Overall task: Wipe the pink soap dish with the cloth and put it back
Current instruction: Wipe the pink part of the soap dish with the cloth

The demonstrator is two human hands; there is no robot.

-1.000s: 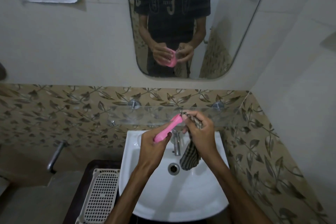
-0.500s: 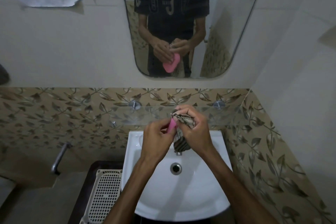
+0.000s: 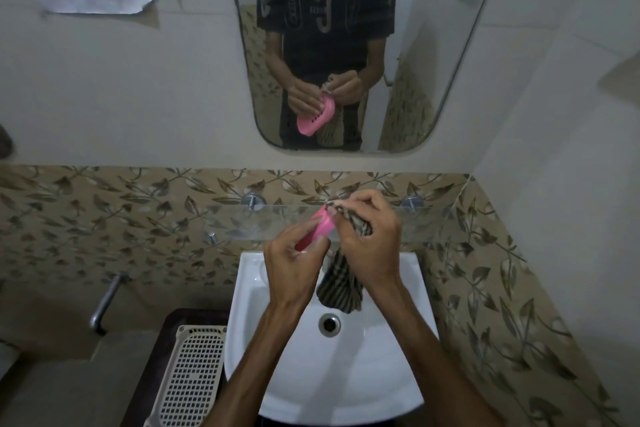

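My left hand [image 3: 294, 262] holds the pink soap dish [image 3: 320, 227] tilted on edge above the white sink [image 3: 388, 374]. My right hand [image 3: 370, 239] grips a dark striped cloth [image 3: 341, 288] and presses its bunched top against the dish's upper end. The cloth's loose tail hangs down over the basin. Much of the dish is hidden behind my left fingers. The mirror [image 3: 415, 45] reflects the dish's slotted underside.
A glass shelf [image 3: 242, 224] on metal pegs runs along the leaf-patterned tiles just behind my hands. The drain [image 3: 329, 324] lies below the cloth. A white perforated basket [image 3: 188, 378] stands left of the sink, and a metal tap [image 3: 105, 302] sticks out farther left.
My left hand has turned the dish, so more of its pink edge shows than half a second ago. My right hand has shifted the cloth along the dish's top end, and the tail hangs lower.
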